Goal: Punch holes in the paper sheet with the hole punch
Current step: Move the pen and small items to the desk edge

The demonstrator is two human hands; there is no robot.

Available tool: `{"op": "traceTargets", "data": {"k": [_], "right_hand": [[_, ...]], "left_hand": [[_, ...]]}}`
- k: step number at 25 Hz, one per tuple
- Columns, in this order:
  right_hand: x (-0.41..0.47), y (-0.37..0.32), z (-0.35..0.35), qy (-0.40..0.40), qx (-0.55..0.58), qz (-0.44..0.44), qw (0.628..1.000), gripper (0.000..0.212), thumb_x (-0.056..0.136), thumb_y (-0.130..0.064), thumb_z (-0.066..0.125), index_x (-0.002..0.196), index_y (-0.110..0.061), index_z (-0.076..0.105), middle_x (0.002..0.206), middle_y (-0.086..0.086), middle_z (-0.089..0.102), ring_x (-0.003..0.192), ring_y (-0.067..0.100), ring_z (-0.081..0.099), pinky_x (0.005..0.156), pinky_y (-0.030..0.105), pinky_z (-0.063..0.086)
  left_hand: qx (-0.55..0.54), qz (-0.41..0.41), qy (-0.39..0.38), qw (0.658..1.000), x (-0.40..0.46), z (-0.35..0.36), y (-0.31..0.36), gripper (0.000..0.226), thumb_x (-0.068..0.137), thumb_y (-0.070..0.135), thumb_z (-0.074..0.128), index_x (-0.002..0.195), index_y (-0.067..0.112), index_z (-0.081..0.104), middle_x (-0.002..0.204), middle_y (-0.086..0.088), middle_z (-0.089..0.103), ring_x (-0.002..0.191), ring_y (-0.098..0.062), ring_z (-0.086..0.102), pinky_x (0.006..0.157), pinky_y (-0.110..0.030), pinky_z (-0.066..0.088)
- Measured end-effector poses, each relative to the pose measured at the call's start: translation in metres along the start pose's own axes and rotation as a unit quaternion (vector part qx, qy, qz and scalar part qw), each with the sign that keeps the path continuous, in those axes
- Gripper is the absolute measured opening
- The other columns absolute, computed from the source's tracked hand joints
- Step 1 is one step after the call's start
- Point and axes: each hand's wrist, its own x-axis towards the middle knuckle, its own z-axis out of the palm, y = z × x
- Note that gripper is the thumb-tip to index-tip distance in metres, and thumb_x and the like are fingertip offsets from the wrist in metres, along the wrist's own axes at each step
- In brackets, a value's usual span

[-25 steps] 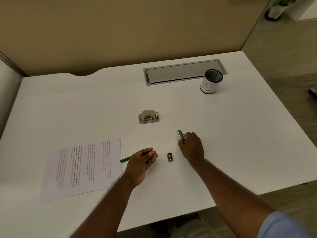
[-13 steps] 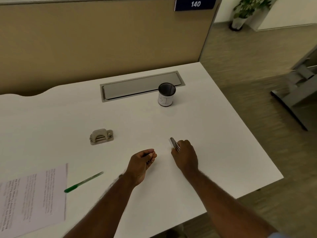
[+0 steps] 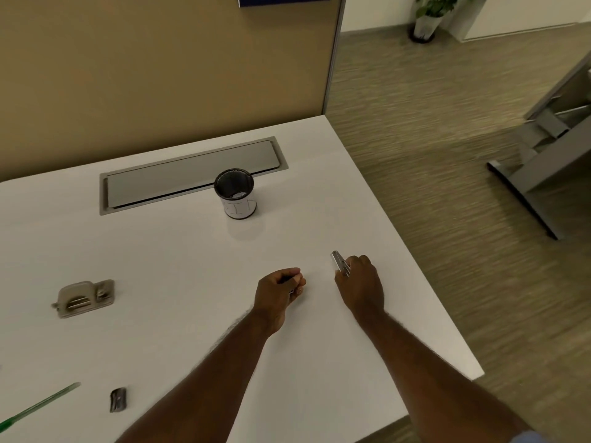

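White desk (image 3: 192,257), beige partition behind it, carpeted floor to the right.

Grey cable hatch (image 3: 192,177) set flush in the desk's far side. Black mesh pen cup (image 3: 236,193) with a white paper label stands just in front of the hatch's right end; interior hard to make out.

Right hand (image 3: 359,287) near the desk's right edge, knuckles up. Grip: fingers curled round a silver metal tool (image 3: 339,262) whose end sticks out toward the far side. Can't tell exactly what the tool is.

Left hand (image 3: 279,292) just beside the right one, apart from it. Grip: fingers curled, pinching something small and dark with a bit of wire showing at the fingertips. Too small to identify.

Hole punch (image 3: 83,298), beige-grey metal, sits on the desk well to the left of both hands, untouched.

Green pen (image 3: 38,407) lies diagonally at the lower left, running out of frame. Small dark metal piece (image 3: 118,399), looks like a pencil sharpener, lies just right of the pen's tip.

Paper sheet: out of frame in this view.
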Motion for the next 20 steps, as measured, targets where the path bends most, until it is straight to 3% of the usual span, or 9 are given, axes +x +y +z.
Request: {"op": "traceTargets", "data": {"k": [7,12,17,20], "right_hand": [[0.051,0.018,0.0,0.01,0.036,0.012,0.999,0.019,0.082,-0.026,0.063,0.091,-0.009,0.058,0.093,0.007,0.057,0.085,0.023,0.058,0.068,0.032,0.048],[0.084,0.02,0.004,0.019,0.035,0.006,0.999,0.024,0.083,-0.027,0.065,0.095,-0.007,0.06,0.094,0.008,0.058,0.086,0.023,0.058,0.07,0.035,0.051],[0.091,0.027,0.012,0.009,0.004,-0.013,1.0,0.024,0.083,-0.027,0.063,0.096,-0.007,0.059,0.097,0.009,0.057,0.091,0.025,0.055,0.075,0.039,0.051],[0.09,0.026,0.012,0.015,0.009,-0.014,1.0,0.025,0.083,-0.028,0.064,0.097,-0.007,0.059,0.097,0.009,0.058,0.091,0.025,0.054,0.075,0.037,0.049]], "left_hand": [[0.028,0.011,0.006,1.0,0.046,0.056,0.004,0.014,0.087,0.0,0.065,0.1,0.005,0.067,0.09,-0.011,0.069,0.079,-0.021,0.065,0.077,-0.03,0.056],[0.074,0.067,0.023,0.995,0.077,0.082,0.009,0.017,0.084,0.002,0.068,0.09,0.017,0.071,0.093,-0.006,0.072,0.088,-0.02,0.067,0.088,-0.033,0.056],[0.134,0.1,0.023,0.986,0.091,0.093,0.004,0.035,0.084,-0.003,0.062,0.114,0.015,0.066,0.107,-0.002,0.068,0.102,-0.018,0.062,0.097,-0.029,0.049],[0.085,0.087,-0.011,0.993,0.087,0.095,0.007,0.053,0.086,-0.012,0.047,0.133,0.012,0.052,0.13,-0.007,0.057,0.121,-0.017,0.052,0.106,-0.031,0.041]]}}
